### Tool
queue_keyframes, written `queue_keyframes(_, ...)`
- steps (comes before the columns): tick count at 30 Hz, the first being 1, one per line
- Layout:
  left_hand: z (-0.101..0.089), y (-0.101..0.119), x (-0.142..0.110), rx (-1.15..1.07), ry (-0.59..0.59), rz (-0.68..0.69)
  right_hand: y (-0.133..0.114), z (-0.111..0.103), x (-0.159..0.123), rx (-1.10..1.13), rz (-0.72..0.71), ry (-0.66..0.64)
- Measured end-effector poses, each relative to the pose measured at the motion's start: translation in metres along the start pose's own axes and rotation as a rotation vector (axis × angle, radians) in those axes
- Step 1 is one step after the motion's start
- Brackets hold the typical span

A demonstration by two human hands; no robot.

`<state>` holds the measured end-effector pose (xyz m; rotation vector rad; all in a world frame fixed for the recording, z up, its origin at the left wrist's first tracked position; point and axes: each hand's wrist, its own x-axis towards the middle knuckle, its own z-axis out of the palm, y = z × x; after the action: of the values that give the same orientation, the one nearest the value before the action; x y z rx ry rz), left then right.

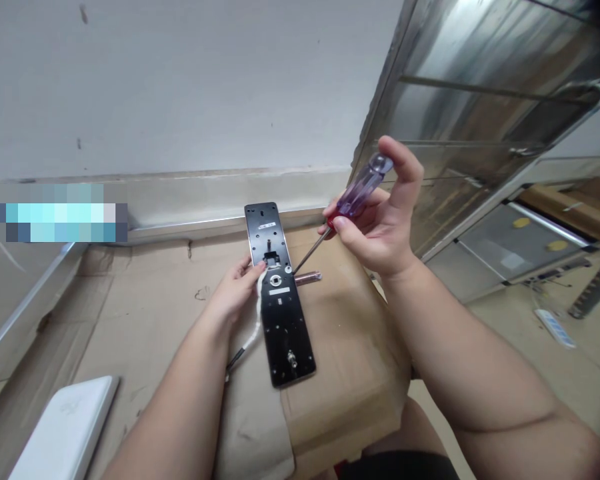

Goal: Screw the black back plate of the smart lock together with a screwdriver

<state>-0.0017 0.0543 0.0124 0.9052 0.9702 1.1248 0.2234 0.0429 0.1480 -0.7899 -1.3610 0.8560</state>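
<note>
**A:** Far left, we've got a white flat box [65, 430] lying on a cardboard sheet [130, 320]. What's next?

**B:** The left hand [235, 293]! It's grasping a black metal plate [283, 333], fingers curled over the plate's edge. A white cord [255, 320] runs out below that hand, alongside the plate.

**A:** Where's the plate sitting?

**B:** Flat on the cardboard, its top end toward the wall [180, 100]. Right at its edge sits a copper-coloured bolt [307, 277].

**A:** And the right hand [380, 227]?

**B:** Raised above the cardboard, grasping a screwdriver [360, 193] with a clear purple handle between thumb and fingers. The shaft slants down, tip right by the plate's edge.

**A:** Further right?

**B:** A metal cabinet [480, 80] looms there, and a white power strip [555, 328] lies on the floor.
</note>
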Motion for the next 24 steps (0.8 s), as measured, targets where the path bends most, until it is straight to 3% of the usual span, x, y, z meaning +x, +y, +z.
queue_keyframes(5,0.001,0.005,-0.005,0.064,0.024,-0.01,-0.001,0.0,0.001,-0.016,0.014,0.037)
queue_keyframes(11,-0.003,0.014,-0.014,0.22,0.085,-0.284,-0.003,-0.003,-0.003,-0.028,-0.021,-0.001)
queue_keyframes(16,-0.004,0.009,-0.01,0.2,0.095,-0.236,0.003,-0.006,-0.008,-0.011,-0.098,-0.147)
queue_keyframes(20,-0.004,0.008,-0.006,0.187,0.111,-0.208,0.012,-0.007,-0.005,-0.027,-0.303,-0.4)
queue_keyframes(24,-0.008,0.006,-0.003,0.183,0.133,-0.166,0.014,-0.004,-0.004,-0.055,-0.464,-0.496)
